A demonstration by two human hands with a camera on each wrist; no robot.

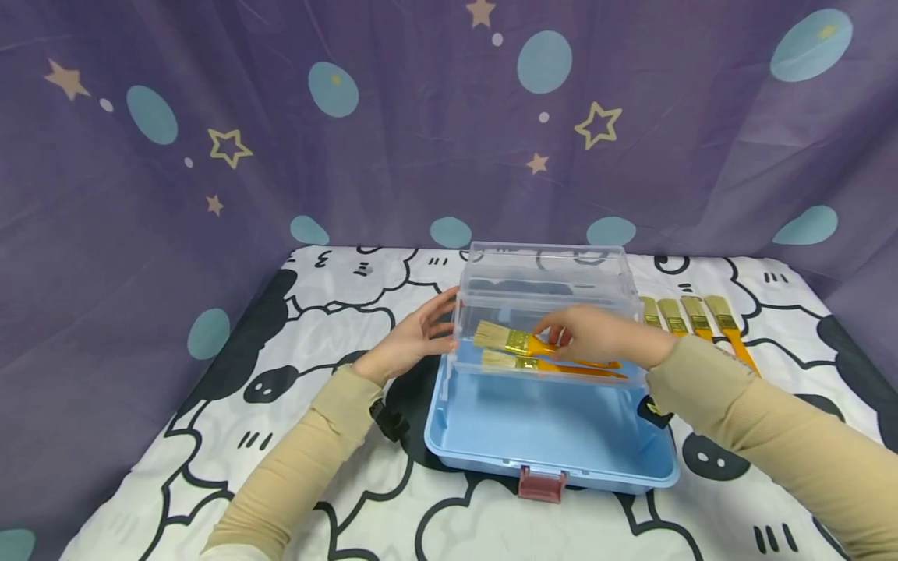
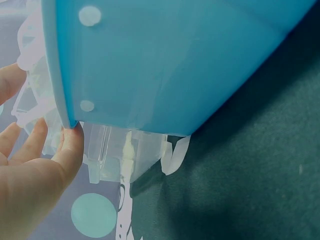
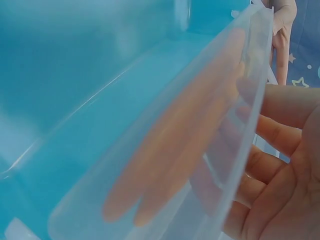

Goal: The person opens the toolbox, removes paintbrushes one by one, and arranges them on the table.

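A light blue box (image 1: 547,421) stands open on the table, with a clear tray (image 1: 634,374) at its back part. Two paintbrushes with pale bristles and orange handles are at the tray: an upper paintbrush (image 1: 519,341) and a lower paintbrush (image 1: 515,362), both pointing left. My right hand (image 1: 596,335) reaches into the tray and pinches the upper one by its handle. Through the cloudy tray wall, the right wrist view shows two orange handles (image 3: 170,135) side by side. My left hand (image 1: 414,339) touches the tray's left side with fingers extended; its thumb (image 2: 72,145) meets the box corner.
Several more paintbrushes (image 1: 701,319) lie in a row right of the box, partly behind my right forearm. A clear lid (image 1: 547,269) stands raised at the back. A pink latch (image 1: 542,485) hangs at the front. A purple curtain (image 1: 421,156) closes off the back.
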